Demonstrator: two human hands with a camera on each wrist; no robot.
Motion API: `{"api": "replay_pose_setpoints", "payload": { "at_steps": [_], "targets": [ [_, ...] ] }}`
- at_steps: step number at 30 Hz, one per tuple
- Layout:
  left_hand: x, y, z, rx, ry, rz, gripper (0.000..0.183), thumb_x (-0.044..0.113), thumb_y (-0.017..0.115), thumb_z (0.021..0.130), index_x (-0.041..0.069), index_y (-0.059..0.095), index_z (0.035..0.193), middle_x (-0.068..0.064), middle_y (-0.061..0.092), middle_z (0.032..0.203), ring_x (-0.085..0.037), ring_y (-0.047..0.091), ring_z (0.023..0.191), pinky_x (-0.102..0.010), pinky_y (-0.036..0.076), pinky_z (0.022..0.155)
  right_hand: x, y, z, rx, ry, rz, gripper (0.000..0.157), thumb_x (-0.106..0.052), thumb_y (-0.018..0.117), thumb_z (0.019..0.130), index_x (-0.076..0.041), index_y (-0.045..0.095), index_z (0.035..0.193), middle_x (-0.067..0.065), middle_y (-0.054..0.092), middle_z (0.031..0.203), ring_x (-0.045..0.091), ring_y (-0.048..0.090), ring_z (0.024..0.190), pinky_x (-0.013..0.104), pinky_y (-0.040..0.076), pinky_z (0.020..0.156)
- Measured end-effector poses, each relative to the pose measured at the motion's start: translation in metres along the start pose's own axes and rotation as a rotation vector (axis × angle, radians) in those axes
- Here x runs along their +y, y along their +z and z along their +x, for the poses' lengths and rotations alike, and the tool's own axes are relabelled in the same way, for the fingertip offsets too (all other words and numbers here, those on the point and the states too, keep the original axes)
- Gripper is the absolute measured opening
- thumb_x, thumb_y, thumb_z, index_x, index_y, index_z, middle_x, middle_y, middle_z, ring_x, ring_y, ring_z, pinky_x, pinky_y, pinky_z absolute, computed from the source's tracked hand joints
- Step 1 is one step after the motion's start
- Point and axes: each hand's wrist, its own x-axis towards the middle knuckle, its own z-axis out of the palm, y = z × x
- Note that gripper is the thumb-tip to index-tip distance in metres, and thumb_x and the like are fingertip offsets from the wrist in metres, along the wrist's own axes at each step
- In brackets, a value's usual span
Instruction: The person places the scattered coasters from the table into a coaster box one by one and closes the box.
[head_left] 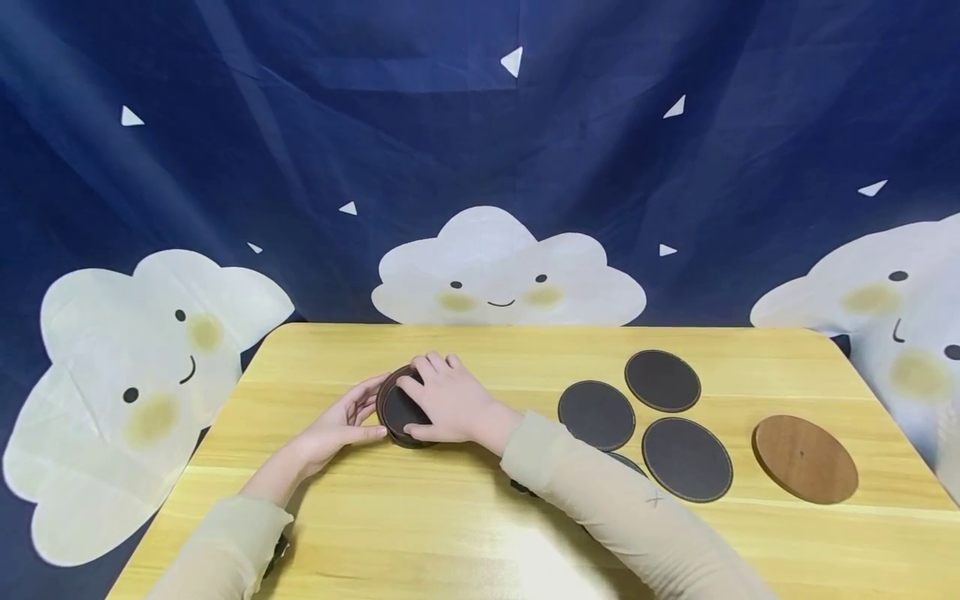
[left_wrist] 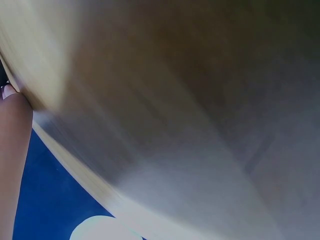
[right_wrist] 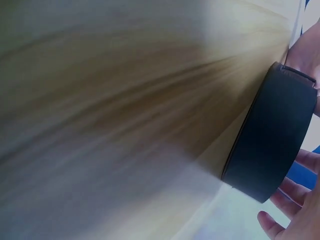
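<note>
A round dark coaster holder [head_left: 407,442] stands on the table, left of the middle in the head view; its curved dark side [right_wrist: 270,135] fills the right of the right wrist view. My left hand [head_left: 337,427] grips the holder from the left, thumb at the near side and fingers round the far side. From the right, my right hand [head_left: 450,404] reaches over the top and holds a round black coaster [head_left: 401,408] at the holder's opening, thumb at its near edge. Part of that coaster is hidden under the right hand.
Several black round coasters [head_left: 687,459] with stitched edges lie flat to the right, one partly behind the right sleeve [head_left: 600,483]. A brown wooden-looking disc [head_left: 805,460] lies farther right. Behind the wooden table [head_left: 375,533] hangs a blue curtain [head_left: 480,142] with clouds.
</note>
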Motion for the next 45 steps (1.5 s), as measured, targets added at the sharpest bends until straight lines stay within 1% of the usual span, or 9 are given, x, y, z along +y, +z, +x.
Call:
{"api": "replay_pose_setpoints", "payload": {
  "at_steps": [6,13,21,24,31,32,36,39,45],
  "targets": [
    [-0.001,0.001,0.000,0.000,0.018,-0.011,0.091,0.001,0.074,0.095,0.003,0.021,0.169,-0.031,0.028,0.169,0.009,0.049,0.133,-0.005,0.039,0.111,0.013,-0.002,-0.014,0.018,0.011,0.031,0.067,-0.062,0.063,0.096,-0.022,0.054,0.150,0.008,0.053,0.143,0.024,0.050,0.129,0.042,0.047,0.104],
    [-0.002,0.000,0.001,0.001,0.038,-0.012,0.091,0.002,0.076,0.094,0.000,0.021,0.168,-0.034,0.026,0.168,0.008,0.048,0.132,-0.004,0.039,0.111,0.030,-0.008,-0.031,0.018,0.042,0.064,0.068,-0.059,0.065,0.097,-0.020,0.054,0.150,0.010,0.053,0.144,0.026,0.049,0.132,0.044,0.046,0.108],
    [-0.001,0.001,0.002,0.010,0.023,-0.005,0.092,0.001,0.076,0.094,0.002,0.022,0.168,-0.031,0.028,0.169,0.011,0.050,0.132,-0.005,0.039,0.111,0.046,-0.011,-0.050,0.037,0.050,0.045,0.067,-0.058,0.067,0.096,-0.019,0.054,0.148,0.012,0.053,0.144,0.029,0.049,0.134,0.046,0.046,0.108],
    [-0.001,0.001,0.002,0.008,0.023,0.002,0.092,0.001,0.076,0.094,0.002,0.021,0.168,-0.031,0.028,0.169,0.008,0.049,0.134,-0.004,0.039,0.111,0.054,-0.010,-0.059,0.043,0.052,0.042,0.067,-0.056,0.068,0.095,-0.017,0.055,0.148,0.013,0.053,0.144,0.030,0.050,0.134,0.047,0.046,0.108],
    [-0.002,0.001,0.002,0.012,0.023,0.007,0.091,0.002,0.076,0.094,0.002,0.022,0.168,-0.029,0.029,0.169,-0.009,0.045,0.144,-0.005,0.039,0.111,0.070,-0.009,-0.082,0.047,0.075,0.034,0.066,-0.055,0.069,0.096,-0.015,0.056,0.146,0.016,0.055,0.143,0.033,0.051,0.132,0.049,0.046,0.106],
    [-0.002,0.001,0.002,0.010,0.023,0.007,0.091,0.002,0.075,0.094,0.002,0.022,0.168,-0.029,0.029,0.169,-0.009,0.044,0.145,-0.005,0.039,0.111,0.072,-0.010,-0.085,0.046,0.078,0.029,0.066,-0.055,0.070,0.095,-0.014,0.056,0.146,0.016,0.055,0.142,0.033,0.051,0.132,0.049,0.046,0.105],
    [-0.003,0.000,0.002,0.006,0.027,0.004,0.090,0.001,0.075,0.095,0.002,0.022,0.168,-0.029,0.028,0.170,-0.003,0.046,0.142,-0.005,0.039,0.111,0.078,-0.012,-0.100,0.040,0.086,0.014,0.066,-0.055,0.070,0.095,-0.014,0.057,0.145,0.016,0.056,0.141,0.033,0.051,0.131,0.049,0.045,0.104],
    [-0.003,0.000,0.002,0.004,0.036,-0.002,0.090,0.001,0.074,0.095,0.002,0.022,0.168,-0.030,0.027,0.170,0.006,0.048,0.136,-0.005,0.039,0.111,0.082,-0.014,-0.110,0.049,0.087,0.002,0.067,-0.054,0.072,0.094,-0.013,0.057,0.145,0.017,0.056,0.140,0.034,0.052,0.129,0.050,0.046,0.102],
    [-0.002,0.001,0.002,0.002,0.040,-0.002,0.089,0.000,0.074,0.095,0.001,0.022,0.168,-0.030,0.028,0.169,0.006,0.048,0.136,-0.005,0.039,0.111,0.088,-0.014,-0.127,0.062,0.089,-0.030,0.070,-0.056,0.074,0.092,-0.012,0.057,0.144,0.016,0.057,0.135,0.034,0.053,0.125,0.051,0.047,0.099]
  ]
}}
